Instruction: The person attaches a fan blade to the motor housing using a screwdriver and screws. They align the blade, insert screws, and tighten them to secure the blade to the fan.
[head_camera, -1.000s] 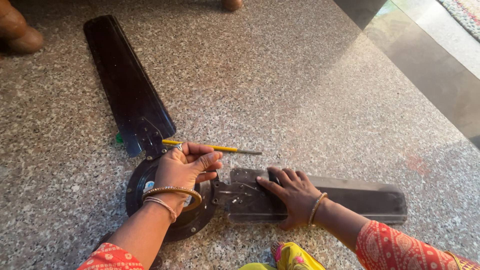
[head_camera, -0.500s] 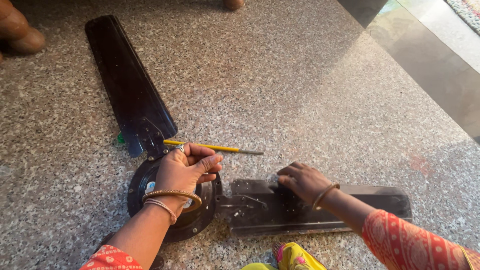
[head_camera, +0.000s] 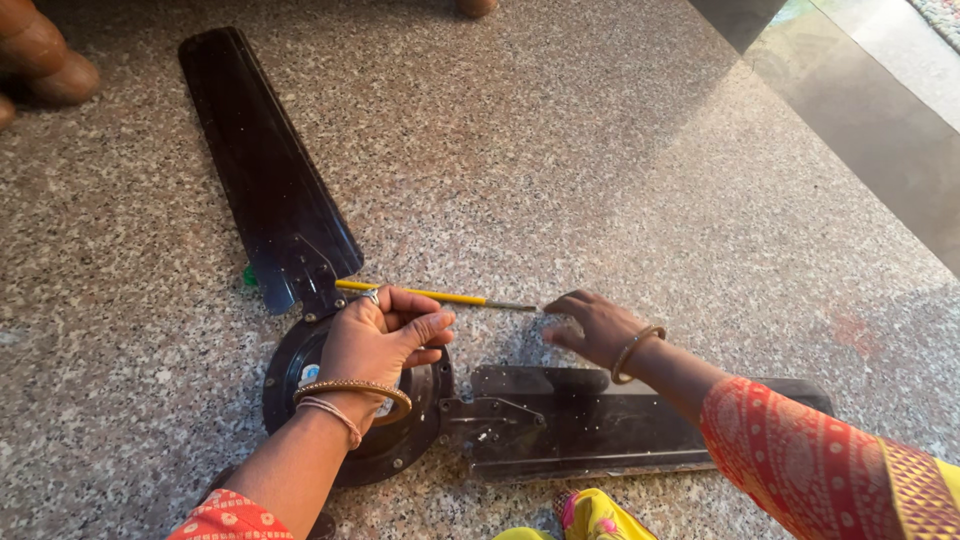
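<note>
L hand (head_camera: 378, 338) rests palm-down on the round dark fan motor hub (head_camera: 350, 400), fingers (head_camera: 425, 325) curled loosely together over its far edge, clamped on nothing in particular, just pinning it to the speckled stone floor (head_camera: 620, 180). R hand (head_camera: 598, 325) hovers just off the metal tip of the yellow-handled screwdriver (head_camera: 430, 296), fingers (head_camera: 565, 300) partly apart, thumb and index drawing toward a pinch, not yet on it. Screwdriver lies flat on floor, handle end near the hub and the root of the upper blade (head_camera: 265, 170), tip pointing right. Lower blade (head_camera: 600, 420) sits under the R forearm w/ its bracket (head_camera: 490, 415) butted up to the hub. To do this well, IMO: take the tool by the shaft near the tip, then slide the grip back to the handle so it doesn't roll away on the smooth stone; keep L palm weight on the hub so bracket holes stay lined up; keep R sleeve clear of the blade edge so it isn't nudged. Can't tell if any screw is seated at the bracket, too small. Wooden furniture legs (head_camera: 45, 65) at far left, well apart.
</note>
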